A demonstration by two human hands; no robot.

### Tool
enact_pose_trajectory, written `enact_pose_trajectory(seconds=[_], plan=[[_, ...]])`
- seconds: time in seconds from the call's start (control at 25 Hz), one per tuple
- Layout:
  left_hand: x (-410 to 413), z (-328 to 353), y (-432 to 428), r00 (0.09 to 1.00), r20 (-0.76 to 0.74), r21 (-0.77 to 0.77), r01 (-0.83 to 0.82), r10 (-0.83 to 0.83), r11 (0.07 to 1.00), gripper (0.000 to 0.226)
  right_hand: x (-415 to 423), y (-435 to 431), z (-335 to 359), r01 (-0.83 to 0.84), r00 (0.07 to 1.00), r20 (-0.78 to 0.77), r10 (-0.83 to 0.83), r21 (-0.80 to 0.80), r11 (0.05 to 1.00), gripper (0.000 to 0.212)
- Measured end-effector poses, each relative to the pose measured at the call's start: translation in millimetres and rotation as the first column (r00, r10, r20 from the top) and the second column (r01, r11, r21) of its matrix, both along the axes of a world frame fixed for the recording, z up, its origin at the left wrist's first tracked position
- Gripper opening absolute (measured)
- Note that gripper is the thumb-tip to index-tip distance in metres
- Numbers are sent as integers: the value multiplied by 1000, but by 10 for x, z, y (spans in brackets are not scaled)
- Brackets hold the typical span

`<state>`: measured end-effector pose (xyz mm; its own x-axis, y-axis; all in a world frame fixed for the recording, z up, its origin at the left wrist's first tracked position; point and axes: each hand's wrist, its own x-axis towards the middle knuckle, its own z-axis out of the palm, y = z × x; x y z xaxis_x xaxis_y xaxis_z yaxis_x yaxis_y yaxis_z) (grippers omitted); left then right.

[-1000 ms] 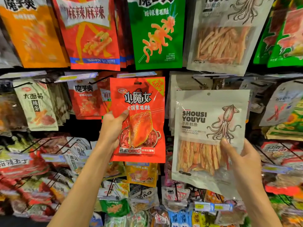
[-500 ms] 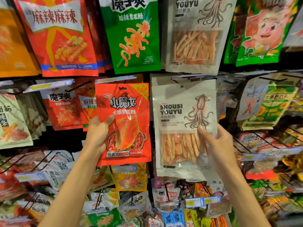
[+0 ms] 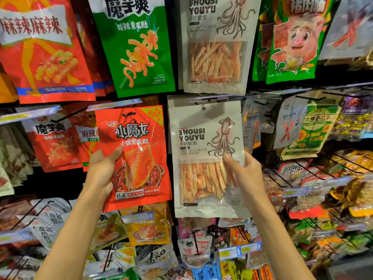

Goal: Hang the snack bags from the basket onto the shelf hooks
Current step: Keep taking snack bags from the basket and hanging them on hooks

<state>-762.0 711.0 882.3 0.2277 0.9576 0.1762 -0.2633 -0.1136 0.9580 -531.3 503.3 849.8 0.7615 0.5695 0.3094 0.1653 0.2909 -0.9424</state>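
Your left hand [image 3: 101, 172] grips the red bag [image 3: 139, 138] up in the air, not hung yet. Your right hand [image 3: 246, 174] pinches the white squid bag [image 3: 201, 138], its top just under a hook [image 3: 202, 101]; I cannot tell if it's on.

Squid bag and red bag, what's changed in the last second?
The squid bag rose and shifted left, closer to the red bag; its hang hole now sits just under the price rail, hooked or not unclear. Both kept their grip: left hand on the red bag, right hand on the squid bag.
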Motion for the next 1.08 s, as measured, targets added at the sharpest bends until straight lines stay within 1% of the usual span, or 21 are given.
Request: enact_pose_trajectory(seconds=[0.2, 0.36, 0.52, 0.6, 0.68, 0.76, 0.88, 0.96, 1.08], plan=[[18, -19, 38, 1000, 5, 0, 11, -11, 1000, 9, 74, 40, -13, -1, 1000, -19, 1, 3, 1000, 16], [68, -45, 105, 1000, -9, 2, -12, 12, 1000, 11, 148, 109, -52, -34, 998, -49, 35, 22, 999, 19], [158, -107, 256, 998, -34, 2, -60, 60, 998, 12, 283, 331, -111, -46, 998, -51, 44, -27, 999, 13], [210, -148, 341, 997, -45, 14, -56, 57, 998, 10, 369, 485, -127, -48, 998, -37, 45, -61, 997, 16], [290, -155, 382, 999, -8, 26, -43, 43, 999, 12, 431, 615, -113, -58, 996, -65, 53, -86, 995, 19], [377, -140, 426, 998, 17, 57, -69, 68, 996, 15, 479, 728, -96, -85, 994, -82, 78, -82, 993, 18], [490, -181, 566, 991, -34, 99, -122, 126, 988, 10, 512, 837, -98, -108, 993, -62, 104, -65, 992, 20], [547, -214, 674, 987, -63, 93, -139, 145, 986, 16, 545, 882, -115, -116, 992, -47, 113, -64, 991, 22], [601, -244, 752, 982, -75, 109, -165, 173, 980, 15, 567, 917, -99, -118, 992, -50, 115, -76, 990, 22]])
